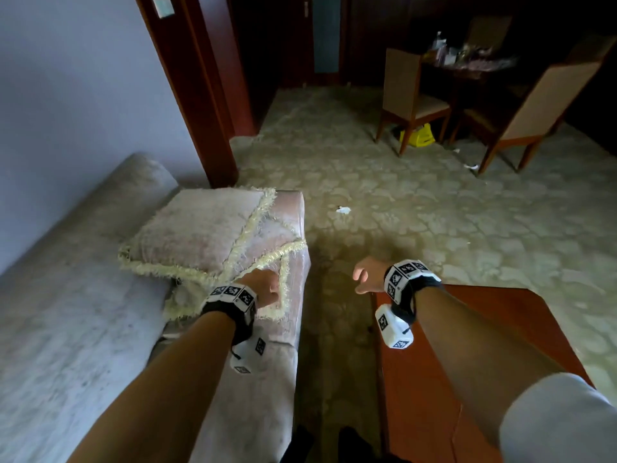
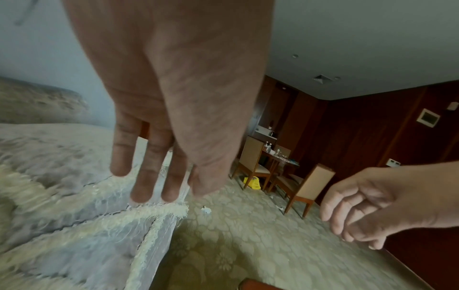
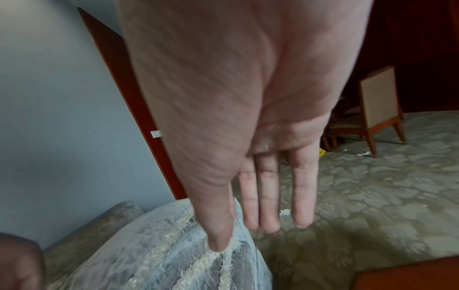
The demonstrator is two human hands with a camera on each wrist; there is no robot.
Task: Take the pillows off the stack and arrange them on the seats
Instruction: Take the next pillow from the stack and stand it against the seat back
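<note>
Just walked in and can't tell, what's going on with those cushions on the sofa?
A person stands at the sofa, where fringed pillows lie stacked at its end. The left hand reaches over the stack's near corner with fingers straight, gripping nothing. The right hand hangs empty over the carpet, beside a wooden table. No pillow has been lifted yet.

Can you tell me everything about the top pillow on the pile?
The top pillow is square, soft and fuzzy, pale pinkish grey, with a shaggy cream fringe round its edges. It lies flat but turned askew on more fringed pillows beneath it, at the end of the sofa near the wall. The left hand is over the pile's near corner with straight fingers; whether it touches this pillow cannot be told. The right hand is apart, over the carpet.
</note>
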